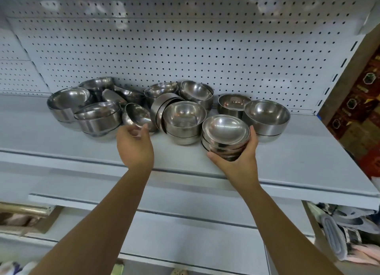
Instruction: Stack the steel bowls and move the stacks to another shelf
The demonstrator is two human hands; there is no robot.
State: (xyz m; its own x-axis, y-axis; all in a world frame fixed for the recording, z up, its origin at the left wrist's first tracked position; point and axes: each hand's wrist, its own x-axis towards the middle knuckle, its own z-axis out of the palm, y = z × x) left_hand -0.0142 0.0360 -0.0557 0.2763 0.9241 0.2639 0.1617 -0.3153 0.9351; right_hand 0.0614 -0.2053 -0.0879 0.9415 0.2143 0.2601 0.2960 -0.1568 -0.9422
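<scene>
Gripping a stack of nested steel bowls (225, 134) from below with the right hand (238, 161), on the white shelf (287, 157). Reaching the left hand (134, 145), fingers half curled, to a tilted steel bowl (136, 116) at 9 o'clock of that stack; cannot tell whether gripping it.

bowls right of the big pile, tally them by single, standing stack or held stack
single bowl: 1
standing stack on the shelf: 1
held stack in the right hand: 1
total: 3
</scene>
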